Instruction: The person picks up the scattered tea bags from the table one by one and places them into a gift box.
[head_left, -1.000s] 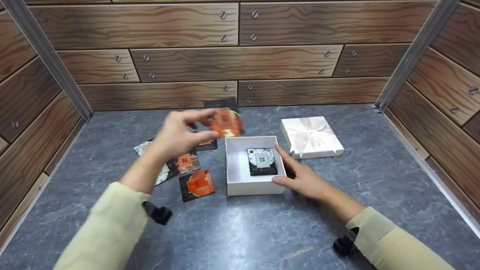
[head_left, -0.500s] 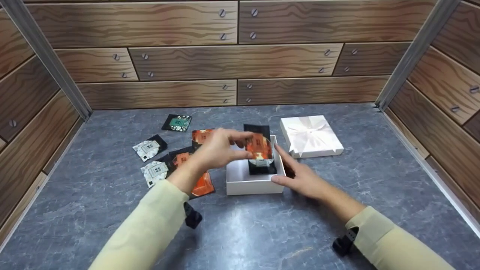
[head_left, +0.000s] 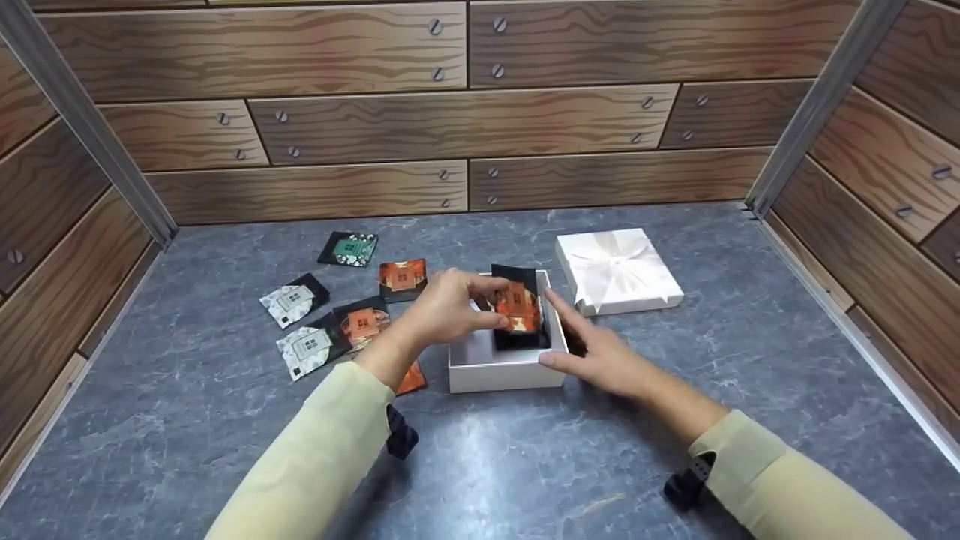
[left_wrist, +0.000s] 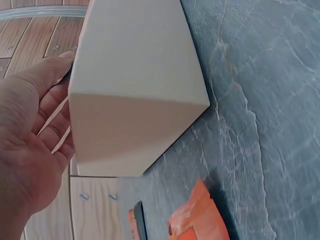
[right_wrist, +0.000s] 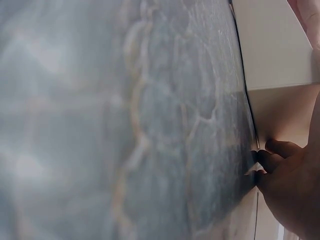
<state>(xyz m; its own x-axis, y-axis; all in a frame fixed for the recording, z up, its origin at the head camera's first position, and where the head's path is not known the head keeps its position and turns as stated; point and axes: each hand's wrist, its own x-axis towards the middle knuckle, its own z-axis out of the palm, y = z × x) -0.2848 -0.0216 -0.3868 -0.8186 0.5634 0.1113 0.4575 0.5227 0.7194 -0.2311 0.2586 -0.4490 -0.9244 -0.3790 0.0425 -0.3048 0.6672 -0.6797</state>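
My left hand (head_left: pixel 450 306) pinches a flat orange-and-black sachet (head_left: pixel 517 306) between thumb and fingers, tilted inside the open white box (head_left: pixel 506 377). Beneath it lies a dark sachet (head_left: pixel 521 342), mostly covered. My right hand (head_left: pixel 607 358) touches the box's right side, its thumb at the front corner and its forefinger along the wall. In the left wrist view the box wall (left_wrist: pixel 135 55) hides the fingertips of the left hand (left_wrist: pixel 30 140). The right wrist view has the right hand (right_wrist: pixel 295 185) with its fingers low against the box (right_wrist: pixel 275 45).
Left of the box lie several sachets: a green one (head_left: pixel 349 248), two white ones (head_left: pixel 295 300), and orange ones (head_left: pixel 403 278), one partly under my left forearm. A white lid (head_left: pixel 619 270) with a ribbon bow stands behind right. Wood-patterned walls (head_left: pixel 360 127) enclose the grey tabletop (head_left: pixel 187 420).
My left hand has carried the orange-and-black sachet rightward and down into the box, over the sachet lying there. My right hand has stayed at the box's right side.
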